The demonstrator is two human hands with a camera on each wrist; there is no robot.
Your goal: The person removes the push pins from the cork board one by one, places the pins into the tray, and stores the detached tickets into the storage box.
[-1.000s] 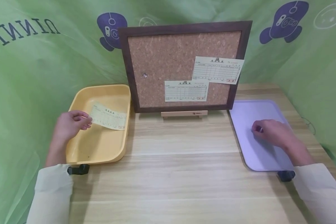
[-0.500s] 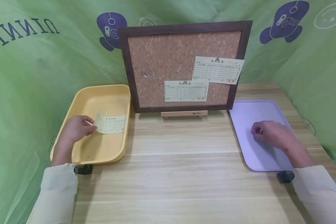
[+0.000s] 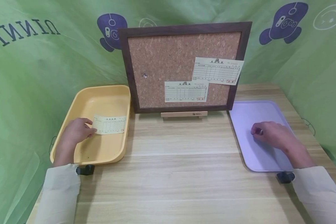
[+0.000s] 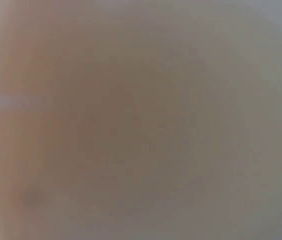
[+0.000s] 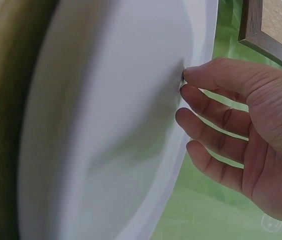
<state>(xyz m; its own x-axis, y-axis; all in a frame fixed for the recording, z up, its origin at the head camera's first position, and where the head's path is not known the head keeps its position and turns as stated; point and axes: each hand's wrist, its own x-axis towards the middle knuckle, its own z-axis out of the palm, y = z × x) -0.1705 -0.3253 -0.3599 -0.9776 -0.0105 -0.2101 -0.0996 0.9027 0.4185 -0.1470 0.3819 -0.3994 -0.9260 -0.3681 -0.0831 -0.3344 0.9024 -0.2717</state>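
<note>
In the head view, a pale printed receipt slip lies in the yellow plastic tray. My left hand reaches over the tray's left side; its thumb and index finger are apart at the slip's left edge, the thumb tip over it. The left wrist view is only a brown blur. Above the lilac tray, my right hand pinches a tiny dark, shiny pin between thumb and index finger, its other fingers loosely bent. The hand largely hides the pin.
A framed corkboard stands on a small wooden stand behind the table. Two receipt slips are fixed on it, a lower slip and an upper slip overlapping the right frame. A shiny pin sits at the board's left.
My left hand has moved down and slightly right with the slip, which now lies lower and flatter in the yellow tray; its fingers have parted. The right hand has hardly moved.
</note>
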